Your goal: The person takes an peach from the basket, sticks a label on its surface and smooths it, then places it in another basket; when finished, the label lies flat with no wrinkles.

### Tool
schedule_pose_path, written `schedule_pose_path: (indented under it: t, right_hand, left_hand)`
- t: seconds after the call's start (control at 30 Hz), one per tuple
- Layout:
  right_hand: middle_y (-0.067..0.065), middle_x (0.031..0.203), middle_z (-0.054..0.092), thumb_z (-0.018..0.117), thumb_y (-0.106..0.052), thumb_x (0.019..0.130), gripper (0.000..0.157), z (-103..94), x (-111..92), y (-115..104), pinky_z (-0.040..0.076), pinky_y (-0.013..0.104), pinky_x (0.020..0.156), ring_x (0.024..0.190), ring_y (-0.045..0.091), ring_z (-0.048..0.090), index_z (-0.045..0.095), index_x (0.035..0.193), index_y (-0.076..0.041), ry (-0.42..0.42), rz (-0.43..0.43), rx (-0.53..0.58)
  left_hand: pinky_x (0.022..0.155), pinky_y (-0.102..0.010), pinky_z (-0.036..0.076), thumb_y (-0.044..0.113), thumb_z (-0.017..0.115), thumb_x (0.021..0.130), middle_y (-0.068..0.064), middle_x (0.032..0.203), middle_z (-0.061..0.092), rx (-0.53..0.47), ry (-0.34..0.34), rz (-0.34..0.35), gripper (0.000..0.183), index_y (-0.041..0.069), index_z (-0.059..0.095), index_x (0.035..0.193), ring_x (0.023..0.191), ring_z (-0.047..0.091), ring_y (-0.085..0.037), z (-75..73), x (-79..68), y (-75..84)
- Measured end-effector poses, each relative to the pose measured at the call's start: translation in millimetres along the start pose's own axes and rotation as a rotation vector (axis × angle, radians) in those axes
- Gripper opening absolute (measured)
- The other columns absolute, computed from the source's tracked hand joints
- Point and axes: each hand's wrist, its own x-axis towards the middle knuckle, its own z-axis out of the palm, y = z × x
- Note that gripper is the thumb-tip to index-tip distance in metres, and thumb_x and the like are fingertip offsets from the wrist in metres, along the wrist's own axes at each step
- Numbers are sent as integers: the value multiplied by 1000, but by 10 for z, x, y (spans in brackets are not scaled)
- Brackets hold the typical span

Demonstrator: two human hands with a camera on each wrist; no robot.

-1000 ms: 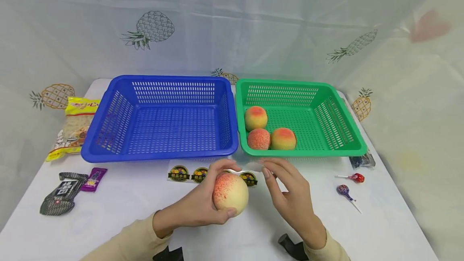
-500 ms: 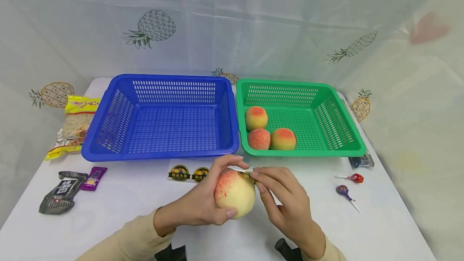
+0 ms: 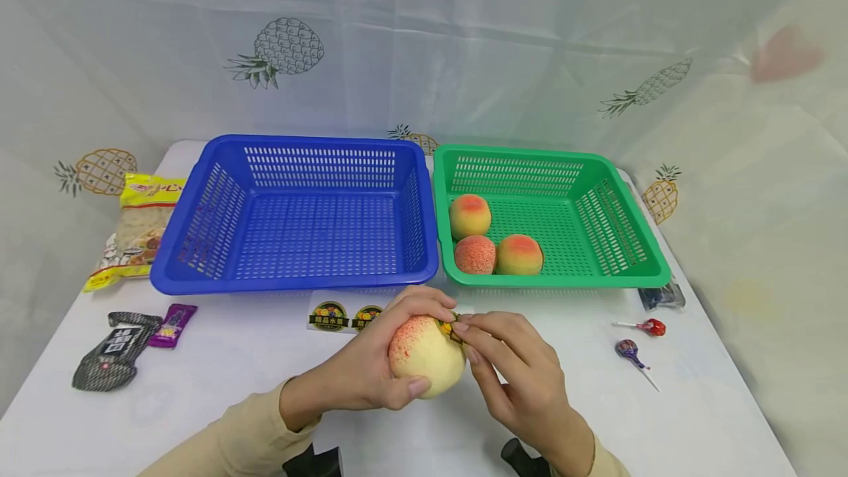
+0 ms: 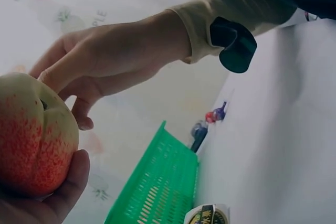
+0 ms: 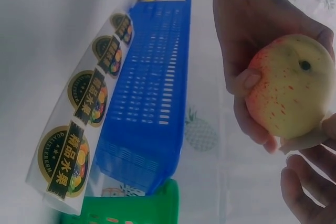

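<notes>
A pale yellow peach with red speckles [image 3: 425,359] is gripped by my left hand [image 3: 363,372], its thumb at the near side and its fingers over the top. With my right hand [image 3: 530,374] I pinch a dark round fruit sticker [image 3: 451,330] against the peach's right side. The sticker's whitish back [image 5: 305,141] shows at the peach's edge in the right wrist view. On the table behind the hands lies a strip of black-and-gold stickers [image 5: 63,166], partly hidden by my left hand in the head view.
A blue basket [image 3: 291,287] stands at the back left. Beside it, a green basket [image 3: 563,280] holds three peaches [image 3: 520,255]. Snack packets, including a yellow bag [image 3: 142,227] and a purple wrapper [image 3: 172,325], lie left. Two lollipops [image 3: 652,327] lie right.
My right hand has moved left, bringing the sticker from beside the peach onto its right side. The left fingers have come down closer over the peach's top.
</notes>
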Motion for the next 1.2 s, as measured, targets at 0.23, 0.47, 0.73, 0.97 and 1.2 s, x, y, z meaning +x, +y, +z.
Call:
schedule_pose_path:
  t: [0.23,0.47,0.73,0.97,1.2]
  right_hand:
    - [16,87,61,57,-17,86,26,7,23,-18,47,27,72,79,25,56,63,92,7,-18,-41,27]
    - [18,87,60,70,-47,62,64,92,61,-30,43,27,72,76,25,54,61,95,8,58,-145,-20]
    - [15,79,65,67,-47,59,59,158,68,-72,42,22,61,66,22,51,67,85,6,266,-205,-181]
    - [17,79,60,71,-38,65,50,198,12,-63,43,23,61,69,23,52,63,83,8,290,-142,-90]
    - [13,99,47,39,-32,94,49,127,-24,-120,42,23,46,68,15,48,37,124,6,-102,588,647]
  left_hand:
    - [75,-33,49,16,62,66,-12,129,34,-41,0,39,55,11,41,117,118,35,-27,-18,-2,18]
    - [82,-37,47,22,56,73,-21,127,32,-142,8,170,52,4,35,117,118,34,-33,-19,-9,23]
    - [87,-41,45,34,50,81,-25,126,33,-140,132,268,53,-3,33,115,119,33,-39,41,-12,76]
    - [90,-41,42,37,54,79,-25,128,26,6,109,311,53,2,35,113,119,30,-37,-48,18,108]
    - [90,-37,40,16,70,64,-18,121,28,199,18,279,62,10,39,117,117,26,-30,-189,3,289]
